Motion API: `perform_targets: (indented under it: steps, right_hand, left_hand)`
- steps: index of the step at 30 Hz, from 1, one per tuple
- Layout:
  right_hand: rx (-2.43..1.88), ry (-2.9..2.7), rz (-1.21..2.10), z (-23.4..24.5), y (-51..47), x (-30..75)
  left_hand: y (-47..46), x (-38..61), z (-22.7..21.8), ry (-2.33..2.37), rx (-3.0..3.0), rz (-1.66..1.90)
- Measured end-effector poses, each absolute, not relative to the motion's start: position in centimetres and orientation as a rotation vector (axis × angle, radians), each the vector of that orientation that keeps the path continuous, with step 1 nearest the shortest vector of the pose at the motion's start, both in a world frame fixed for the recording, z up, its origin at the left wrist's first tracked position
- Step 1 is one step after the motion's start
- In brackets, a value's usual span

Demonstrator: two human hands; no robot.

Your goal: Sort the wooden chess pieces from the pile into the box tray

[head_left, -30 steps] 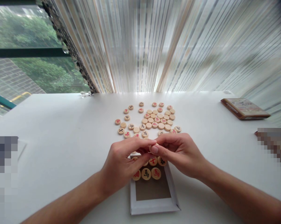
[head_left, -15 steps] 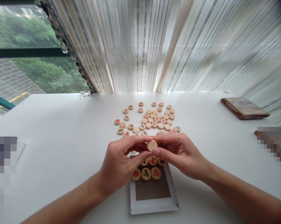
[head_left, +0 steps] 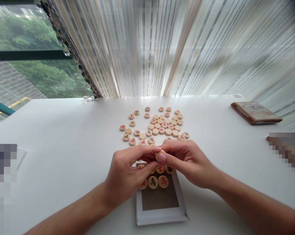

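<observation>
My left hand and my right hand meet fingertip to fingertip above a shallow white box tray. Between them they pinch one round wooden chess piece, mostly hidden by the fingers. Inside the tray lie several wooden pieces with red and black characters, lined up at its far end. Beyond the hands, a loose scatter of wooden chess pieces lies on the white table, some face up, some blank side up.
A flat brown box lies at the far right of the table. Striped sheer curtains hang behind the table's back edge, with a window at the left. Blurred patches sit at the left and right edges.
Half a second ago the held piece showed its blank round face between my fingertips; now it is turned and mostly covered. Both hands stay in place above the tray.
</observation>
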State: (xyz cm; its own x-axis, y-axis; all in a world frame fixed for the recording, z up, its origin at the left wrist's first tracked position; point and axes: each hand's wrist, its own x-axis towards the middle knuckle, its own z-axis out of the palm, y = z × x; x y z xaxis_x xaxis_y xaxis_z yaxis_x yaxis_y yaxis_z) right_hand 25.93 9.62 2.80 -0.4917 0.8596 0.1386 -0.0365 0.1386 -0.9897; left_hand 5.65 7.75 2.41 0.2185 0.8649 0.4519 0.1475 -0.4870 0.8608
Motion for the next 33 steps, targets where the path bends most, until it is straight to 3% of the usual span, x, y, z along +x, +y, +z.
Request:
perform_targets:
  steps: [21, 33]
  right_hand:
    - [-0.788, -1.764, 1.275, 2.8, 9.9, 26.3]
    - [-0.863, -2.015, 1.007, 4.1, 10.5, 27.3]
  left_hand:
    - [8.1, 5.5, 2.2, 0.967, 1.637, 1.242]
    - [8.5, 4.4, 2.5, 0.843, 2.407, 1.428]
